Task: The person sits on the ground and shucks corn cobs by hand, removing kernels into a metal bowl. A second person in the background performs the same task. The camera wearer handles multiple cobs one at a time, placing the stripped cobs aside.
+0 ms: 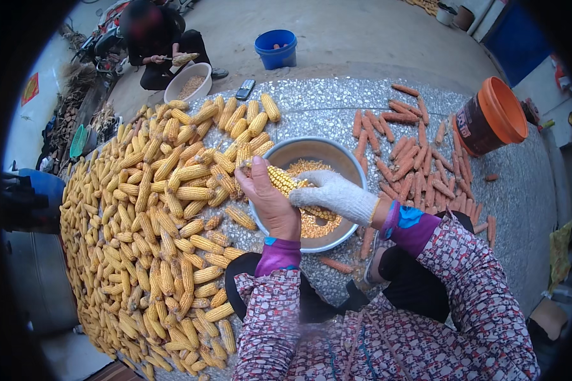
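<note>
My left hand [271, 205], bare, grips one end of a yellow ear of corn [282, 183]. On the ear's other side is my right hand [336, 195] in a white knitted glove, its thumb and fingers closed around it. Both hands are over a round metal basin [355, 166], in which loose corn kernels [314, 228] lie. Part of the ear is hidden by the gloved hand. A large heap of unshelled corn ears [171, 238] spreads to the left of the basin. Bare reddish corn cobs [417, 166] lie scattered to its right.
An orange bucket [491, 119] lies tilted at the right, beyond the cobs. A keypad phone [245, 89] rests near the far edge of the speckled stone surface [314, 100]. Beyond stand a blue bucket [276, 52] and a white basin [205, 76], where another person crouches holding corn.
</note>
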Tool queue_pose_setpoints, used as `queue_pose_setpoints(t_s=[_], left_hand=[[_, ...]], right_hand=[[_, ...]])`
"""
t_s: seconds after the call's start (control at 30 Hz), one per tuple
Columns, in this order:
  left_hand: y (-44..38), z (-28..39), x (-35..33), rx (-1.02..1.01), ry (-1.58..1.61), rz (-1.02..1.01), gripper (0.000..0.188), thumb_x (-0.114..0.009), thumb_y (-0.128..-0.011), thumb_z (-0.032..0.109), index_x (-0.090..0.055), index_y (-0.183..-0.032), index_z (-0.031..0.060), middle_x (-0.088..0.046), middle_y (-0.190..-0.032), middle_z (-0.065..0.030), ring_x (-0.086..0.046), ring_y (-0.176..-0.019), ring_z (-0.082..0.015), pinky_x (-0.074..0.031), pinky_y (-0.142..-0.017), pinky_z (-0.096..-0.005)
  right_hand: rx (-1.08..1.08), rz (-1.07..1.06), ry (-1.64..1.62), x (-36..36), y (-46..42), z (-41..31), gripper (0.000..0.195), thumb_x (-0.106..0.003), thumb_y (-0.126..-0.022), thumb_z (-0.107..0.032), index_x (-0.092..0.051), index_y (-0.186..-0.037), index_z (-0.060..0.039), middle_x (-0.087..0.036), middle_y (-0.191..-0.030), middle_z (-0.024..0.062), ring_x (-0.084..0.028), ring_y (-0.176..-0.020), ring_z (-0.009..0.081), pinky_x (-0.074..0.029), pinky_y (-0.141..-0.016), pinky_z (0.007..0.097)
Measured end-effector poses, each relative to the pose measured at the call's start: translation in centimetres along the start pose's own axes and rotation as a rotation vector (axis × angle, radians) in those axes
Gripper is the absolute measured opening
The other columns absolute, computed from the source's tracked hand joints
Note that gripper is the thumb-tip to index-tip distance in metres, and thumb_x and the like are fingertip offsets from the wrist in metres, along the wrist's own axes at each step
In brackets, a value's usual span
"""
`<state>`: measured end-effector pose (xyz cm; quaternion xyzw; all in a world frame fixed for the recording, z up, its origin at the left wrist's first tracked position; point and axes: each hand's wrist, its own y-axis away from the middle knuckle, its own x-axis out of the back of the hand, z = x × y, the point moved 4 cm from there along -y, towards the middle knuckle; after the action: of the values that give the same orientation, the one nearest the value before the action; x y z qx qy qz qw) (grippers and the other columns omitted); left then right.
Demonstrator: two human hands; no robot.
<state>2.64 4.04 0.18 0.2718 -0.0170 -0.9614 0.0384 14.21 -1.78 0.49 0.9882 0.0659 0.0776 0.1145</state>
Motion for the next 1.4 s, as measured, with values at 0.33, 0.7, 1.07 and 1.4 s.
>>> queue_pose_setpoints(t_s=[0.33, 0.7, 1.07, 1.4], left_hand=[[-1.9, 0.0, 1.2, 0.012, 0.068, 0.140, 0.033, -0.058, -0.094, 0.037, -0.048, -0.103, 0.0075, -0.050, -0.093, -0.0061, -0.054, -0.078, -0.0132, -0.049, -0.067, -0.0285], [-1.3, -0.3, 1.1, 0.008, -0.030, 0.059, 0.057, -0.058, -0.095, 0.038, -0.034, -0.128, -0.0021, -0.053, -0.107, -0.0144, -0.056, -0.094, -0.0181, -0.047, -0.081, -0.0308], [-1.4, -1.3, 0.5, -0.110, -0.141, -0.013, 0.065, -0.063, -0.093, 0.036, -0.030, -0.133, -0.0037, -0.051, -0.105, -0.0116, -0.055, -0.096, -0.0177, -0.049, -0.085, -0.0312], [-0.7, -0.6, 0.3, -0.139, -0.214, -0.042, 0.081, -0.060, -0.095, 0.040, -0.014, -0.144, -0.0058, -0.050, -0.113, -0.0179, -0.055, -0.105, -0.0234, -0.050, -0.087, -0.0335]], right_hand=[[-0.173, -0.046, -0.850, -0.3, 0.3, 0.5, 0.042, -0.063, -0.092, -0.034, -0.059, -0.112, 0.0020, -0.061, -0.104, 0.0064, -0.059, -0.091, 0.0096, -0.048, -0.077, 0.0233], [-0.116, -0.143, -0.084, 0.4, 0.0, -0.3, 0.095, -0.074, -0.076, -0.051, -0.039, -0.138, 0.0115, -0.046, -0.137, 0.0268, -0.048, -0.126, 0.0307, -0.039, -0.104, 0.0334], [-0.174, -0.123, 0.069, 1.0, -0.6, -0.2, 0.097, -0.081, -0.067, -0.046, -0.042, -0.136, 0.0093, -0.054, -0.129, 0.0261, -0.055, -0.118, 0.0297, -0.043, -0.098, 0.0337], [-0.107, -0.071, 0.086, 1.1, -0.5, -0.3, 0.075, -0.077, -0.075, -0.038, -0.050, -0.131, 0.0040, -0.062, -0.116, 0.0205, -0.062, -0.103, 0.0227, -0.051, -0.083, 0.0329]])
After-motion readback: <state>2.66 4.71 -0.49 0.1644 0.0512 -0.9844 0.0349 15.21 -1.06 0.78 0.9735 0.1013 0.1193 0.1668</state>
